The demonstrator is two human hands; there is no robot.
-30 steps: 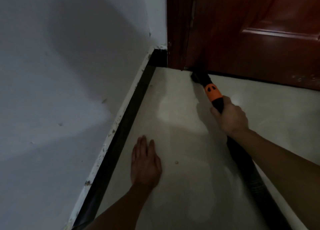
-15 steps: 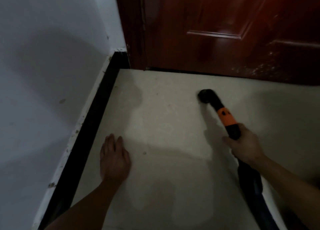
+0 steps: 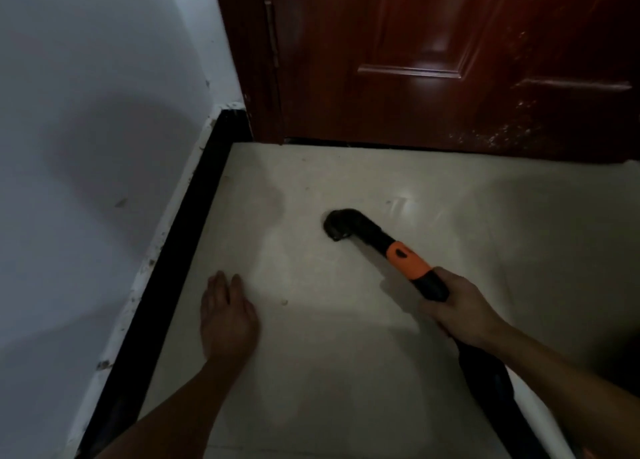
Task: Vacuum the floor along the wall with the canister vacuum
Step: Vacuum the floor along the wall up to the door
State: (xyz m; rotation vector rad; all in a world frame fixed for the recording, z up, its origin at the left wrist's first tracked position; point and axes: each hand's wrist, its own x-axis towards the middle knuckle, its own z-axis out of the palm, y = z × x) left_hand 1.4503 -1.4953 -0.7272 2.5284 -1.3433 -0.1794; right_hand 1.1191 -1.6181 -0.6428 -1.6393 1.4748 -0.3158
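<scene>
My right hand (image 3: 460, 316), gripping the wand (image 3: 408, 261), has drawn the nozzle (image 3: 341, 225) back from the door (image 3: 450, 78) to mid-floor (image 3: 346, 354), well apart from the skirting (image 3: 180, 251), which probably still needs a pass; my left hand (image 3: 227, 316) lies flat and empty.

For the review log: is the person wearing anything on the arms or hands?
Nothing that shows. The left hand and right hand are ungloved. The left forearm and right forearm are bare to the frame edge, with no sleeves, watch or bracelet. The light is too dim to rule out a thin ring.
</scene>
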